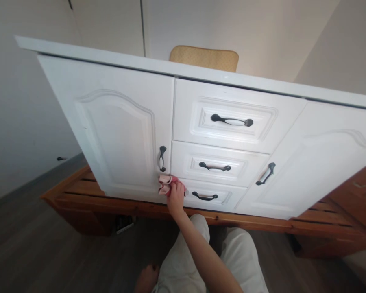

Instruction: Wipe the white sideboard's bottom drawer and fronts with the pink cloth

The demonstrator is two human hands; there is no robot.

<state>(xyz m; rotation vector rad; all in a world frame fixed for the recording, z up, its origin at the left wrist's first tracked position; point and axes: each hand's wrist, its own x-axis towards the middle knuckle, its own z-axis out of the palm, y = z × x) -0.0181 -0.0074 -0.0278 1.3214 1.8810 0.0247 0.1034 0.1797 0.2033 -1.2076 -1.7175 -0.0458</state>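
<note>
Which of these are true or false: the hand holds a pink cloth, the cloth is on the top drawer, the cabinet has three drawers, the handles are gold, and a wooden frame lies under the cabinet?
1. The right hand holds a pink cloth. True.
2. The cloth is on the top drawer. False: it presses on the lower edge of the left door, below the door handle.
3. The white cabinet has three drawers. True.
4. The handles are gold. False: they are dark.
5. A wooden frame lies under the cabinet. True.
</note>
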